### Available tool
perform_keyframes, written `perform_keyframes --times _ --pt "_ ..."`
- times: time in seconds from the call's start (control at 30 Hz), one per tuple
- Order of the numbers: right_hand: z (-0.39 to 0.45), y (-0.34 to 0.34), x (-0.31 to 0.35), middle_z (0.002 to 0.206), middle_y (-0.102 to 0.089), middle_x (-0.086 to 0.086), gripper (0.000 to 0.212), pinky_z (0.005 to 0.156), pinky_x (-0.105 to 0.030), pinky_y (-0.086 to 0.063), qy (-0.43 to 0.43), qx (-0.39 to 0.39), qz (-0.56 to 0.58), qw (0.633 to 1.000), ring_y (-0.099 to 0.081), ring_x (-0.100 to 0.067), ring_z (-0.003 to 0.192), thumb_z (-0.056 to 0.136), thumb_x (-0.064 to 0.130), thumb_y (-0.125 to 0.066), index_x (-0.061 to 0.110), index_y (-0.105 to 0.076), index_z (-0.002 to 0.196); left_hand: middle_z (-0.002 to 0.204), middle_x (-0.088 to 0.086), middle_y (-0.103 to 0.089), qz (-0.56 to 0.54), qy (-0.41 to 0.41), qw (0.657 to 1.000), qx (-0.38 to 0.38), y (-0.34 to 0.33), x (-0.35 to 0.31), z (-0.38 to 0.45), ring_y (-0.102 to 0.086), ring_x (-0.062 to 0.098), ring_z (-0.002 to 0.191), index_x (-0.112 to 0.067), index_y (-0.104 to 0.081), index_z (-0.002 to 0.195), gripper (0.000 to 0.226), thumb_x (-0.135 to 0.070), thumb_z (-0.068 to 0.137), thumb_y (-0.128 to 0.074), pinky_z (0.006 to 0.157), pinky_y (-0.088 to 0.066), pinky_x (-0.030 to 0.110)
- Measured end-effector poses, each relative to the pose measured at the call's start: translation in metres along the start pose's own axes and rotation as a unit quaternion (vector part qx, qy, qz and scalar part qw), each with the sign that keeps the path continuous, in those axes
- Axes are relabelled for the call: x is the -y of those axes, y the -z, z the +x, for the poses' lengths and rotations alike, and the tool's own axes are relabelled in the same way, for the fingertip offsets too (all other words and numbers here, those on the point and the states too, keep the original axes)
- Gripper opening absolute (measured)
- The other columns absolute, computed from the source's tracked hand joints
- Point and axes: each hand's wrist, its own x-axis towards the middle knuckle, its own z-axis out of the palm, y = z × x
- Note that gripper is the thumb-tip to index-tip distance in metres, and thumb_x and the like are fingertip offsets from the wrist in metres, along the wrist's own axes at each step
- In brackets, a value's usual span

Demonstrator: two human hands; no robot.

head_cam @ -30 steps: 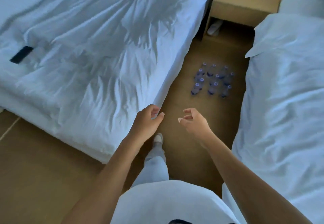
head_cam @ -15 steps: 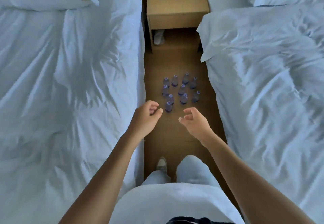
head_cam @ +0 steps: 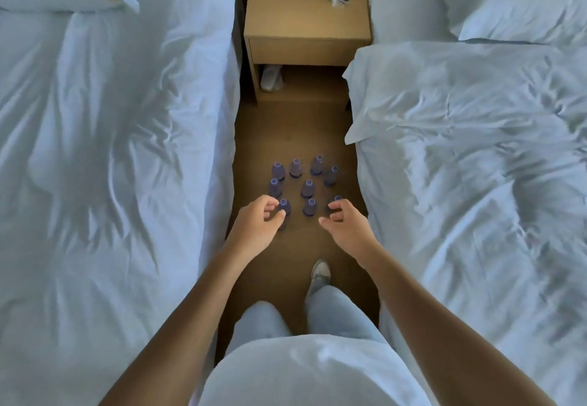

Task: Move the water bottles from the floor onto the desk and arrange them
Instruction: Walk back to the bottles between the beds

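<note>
Both hands were out in front and empty. The left hand (head_cam: 258, 226) had its fingers loosely curled, the right hand (head_cam: 344, 226) much the same, neither touching anything as far as I could tell. Just past the fingertips, the water bottles (head_cam: 304, 187) stood upright in a loose cluster on the floor (head_cam: 295, 129), in the aisle between the left bed (head_cam: 111, 151) and the right bed (head_cam: 476, 167), with a nightstand (head_cam: 306, 27) at the far end. No counter in view at all. My guess: small, full plastic bottles, so light-ish each but squishy at the waist and maybe slick. I'd grab around the body just under the cap, one per hand.
</note>
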Motion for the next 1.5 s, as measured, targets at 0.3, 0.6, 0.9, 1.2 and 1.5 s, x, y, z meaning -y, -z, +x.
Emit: perform_keyframes --times 0.3,0.6,0.9,1.2,1.5 --pt "0.116 0.03 -0.008 0.106 -0.053 0.011 0.04 0.06 -0.009 -0.037 0.008 0.039 -0.042 0.998 -0.05 0.0 0.078 0.093 0.034 -0.061 0.024 -0.047 0.128 0.122 -0.003 -0.061 0.002 0.037 0.999 -0.018 -0.042 0.002 0.092 -0.055 0.009 0.11 -0.019 -0.056 0.121 0.029 -0.032 0.095 -0.055 0.077 -0.037 0.01" --pt "0.261 -0.024 -0.079 0.12 -0.056 0.005 0.044 0.059 -0.01 -0.042 -0.025 0.066 -0.053 0.996 -0.053 -0.003 0.08 0.091 0.033 -0.063 0.026 -0.045 0.131 0.125 -0.003 -0.061 0.019 0.077 0.997 -0.012 -0.119 0.089 0.209 -0.057 0.011 0.113 -0.02 -0.055 0.125 0.034 -0.033 0.094 -0.056 0.071 -0.03 0.005" --pt "0.397 -0.115 -0.191 0.131 -0.056 -0.002 0.05 0.091 -0.032 -0.047 -0.048 0.068 -0.108 0.991 -0.055 -0.02 0.118 0.089 0.033 -0.066 0.023 -0.045 0.133 0.12 0.003 -0.059 0.05 0.107 0.993 0.018 -0.233 0.228 0.303 -0.057 0.018 0.111 -0.017 -0.054 0.124 0.034 -0.026 0.091 -0.061 0.086 -0.049 0.025" --pt "0.512 -0.182 -0.276 0.133 -0.052 -0.009 0.065 0.096 -0.034 -0.043 0.001 0.117 -0.17 0.978 -0.052 -0.027 0.122 0.079 0.033 -0.077 0.014 -0.045 0.132 0.136 0.011 -0.048 0.096 0.139 0.985 0.046 -0.312 0.329 0.388 -0.044 0.028 0.125 -0.011 -0.045 0.134 0.06 -0.024 0.083 -0.072 0.1 -0.037 0.033" --pt "0.545 -0.193 -0.31 0.134 -0.055 -0.006 0.074 0.099 -0.029 -0.039 0.043 0.127 -0.155 0.979 -0.052 -0.023 0.124 0.068 0.013 -0.085 0.014 -0.052 0.134 0.13 0.017 -0.052 0.102 0.13 0.983 0.084 -0.339 0.362 0.405 -0.052 0.031 0.117 -0.002 -0.049 0.129 0.061 -0.003 0.074 -0.076 0.09 -0.037 0.022"
